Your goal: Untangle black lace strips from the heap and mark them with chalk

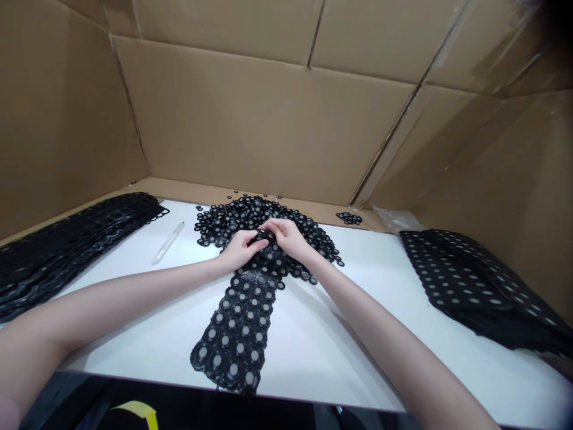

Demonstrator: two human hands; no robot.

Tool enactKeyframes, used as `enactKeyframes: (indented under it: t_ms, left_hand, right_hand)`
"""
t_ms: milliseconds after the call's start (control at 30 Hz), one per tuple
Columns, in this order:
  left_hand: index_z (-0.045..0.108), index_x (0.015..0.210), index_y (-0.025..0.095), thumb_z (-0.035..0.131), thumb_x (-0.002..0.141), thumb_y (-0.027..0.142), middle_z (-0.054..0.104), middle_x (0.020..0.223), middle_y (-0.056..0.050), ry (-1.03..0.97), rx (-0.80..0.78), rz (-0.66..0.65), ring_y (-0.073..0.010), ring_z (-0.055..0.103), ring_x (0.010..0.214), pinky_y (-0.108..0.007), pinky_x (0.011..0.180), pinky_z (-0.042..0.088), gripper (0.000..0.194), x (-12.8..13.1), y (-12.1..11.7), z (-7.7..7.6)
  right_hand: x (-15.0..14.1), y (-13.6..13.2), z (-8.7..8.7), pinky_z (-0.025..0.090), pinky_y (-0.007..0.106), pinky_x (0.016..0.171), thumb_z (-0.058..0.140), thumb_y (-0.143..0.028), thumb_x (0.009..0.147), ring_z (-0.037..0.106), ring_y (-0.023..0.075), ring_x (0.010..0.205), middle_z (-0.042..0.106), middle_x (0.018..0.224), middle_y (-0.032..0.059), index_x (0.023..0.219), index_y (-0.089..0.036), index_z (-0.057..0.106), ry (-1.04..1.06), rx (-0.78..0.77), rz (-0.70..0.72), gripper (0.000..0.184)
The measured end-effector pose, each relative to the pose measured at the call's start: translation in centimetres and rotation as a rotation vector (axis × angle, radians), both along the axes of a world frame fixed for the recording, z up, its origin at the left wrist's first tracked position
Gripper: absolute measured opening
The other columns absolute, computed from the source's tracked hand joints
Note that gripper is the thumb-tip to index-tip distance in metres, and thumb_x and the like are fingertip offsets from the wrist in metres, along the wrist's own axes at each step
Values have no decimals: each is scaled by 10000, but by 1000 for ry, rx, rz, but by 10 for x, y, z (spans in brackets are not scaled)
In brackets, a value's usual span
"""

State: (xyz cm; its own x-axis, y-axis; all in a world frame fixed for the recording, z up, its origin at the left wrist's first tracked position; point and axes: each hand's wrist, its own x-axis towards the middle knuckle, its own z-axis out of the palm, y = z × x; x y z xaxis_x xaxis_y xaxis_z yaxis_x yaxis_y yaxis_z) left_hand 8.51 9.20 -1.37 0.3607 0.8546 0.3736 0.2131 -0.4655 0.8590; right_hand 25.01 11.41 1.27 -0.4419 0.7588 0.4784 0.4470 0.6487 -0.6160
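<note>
A black rubber sheet of joined rings [242, 322], with pale round centres, runs from the table's front edge up to my hands. My left hand [242, 248] pinches its far end, thumb pointing right. Close beside it, my right hand [286, 236] has its fingers bent and pressed together at the same end. The exact spot between the fingertips is partly hidden. Right behind and around both hands lies a heap of loose black rubber rings [250, 210], some spread to the right.
A thick stack of black ring sheets [71, 239] lies at left, near a white pen-like tool [168, 243]. Perforated black sheets [478, 280] are piled at right. A small group of rings [349, 218] sits at the back. Cardboard walls [259, 113] enclose the white table [322, 346].
</note>
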Motion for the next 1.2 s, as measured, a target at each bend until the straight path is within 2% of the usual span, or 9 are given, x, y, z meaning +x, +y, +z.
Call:
enactKeyframes:
  t_ms: [133, 233, 333, 533, 633, 733, 967, 1200]
  left_hand:
    - [486, 614, 141, 580, 763, 466, 412, 554, 41, -41, -36, -7, -96, 343, 551, -237, 536, 258, 370, 0, 0, 1]
    - [556, 683, 126, 586, 773, 456, 492, 603, 25, -62, -40, -22, -109, 404, 586, -240, 567, 306, 343, 1, 0, 0]
    - [609, 758, 118, 596, 779, 432, 564, 675, 6, -109, -53, -57, -126, 468, 649, -251, 625, 354, 314, 1, 0, 0]
    - [605, 723, 130, 497, 842, 486, 588, 685, -22, -206, -112, -100, -156, 515, 692, -263, 622, 382, 390, 0, 0, 0]
    - [562, 682, 139, 483, 844, 503, 553, 649, -13, -145, -68, -75, -150, 485, 665, -263, 600, 363, 406, 0, 1, -1]
    - [462, 609, 155, 469, 846, 493, 440, 570, 20, -25, 21, -14, -123, 391, 588, -260, 563, 306, 413, -1, 4, -2]
    - [331, 584, 180, 401, 883, 393, 365, 548, 34, 119, 148, 54, -111, 325, 553, -260, 551, 266, 373, 1, 3, -4]
    - [340, 597, 184, 382, 889, 344, 390, 556, 24, 167, 186, 84, -121, 352, 564, -261, 560, 273, 336, 1, 2, -5]
  right_hand:
    - [3, -4, 7, 437, 270, 775, 387, -313, 933, 620, 163, 816, 702, 871, 39, 846, -177, 679, -38, -20, 50, 333]
    - [3, -10, 12, 399, 235, 665, 432, -386, 919, 575, 134, 685, 682, 767, 15, 854, -179, 673, -151, 25, 26, 324]
    - [2, -13, 15, 359, 218, 611, 460, -372, 910, 531, 109, 610, 665, 706, 2, 845, -179, 669, -205, 64, 4, 292]
    - [1, -14, 16, 358, 216, 628, 453, -332, 909, 538, 112, 647, 664, 753, 15, 803, -174, 636, -164, 92, 18, 264]
    - [0, -13, 13, 313, 222, 567, 403, -373, 922, 444, 100, 555, 539, 589, -13, 652, -170, 545, -182, 103, -18, 366]
    - [-2, -13, 10, 278, 232, 541, 384, -390, 923, 379, 92, 524, 439, 538, -33, 590, -176, 448, -174, 99, -35, 402]
    - [-6, -14, 8, 258, 236, 538, 372, -373, 918, 342, 89, 515, 382, 524, -40, 578, -183, 353, -164, 72, -79, 390]
    - [-9, -14, 6, 242, 243, 530, 374, -372, 901, 322, 92, 508, 367, 514, -36, 571, -186, 331, -126, 57, -117, 381]
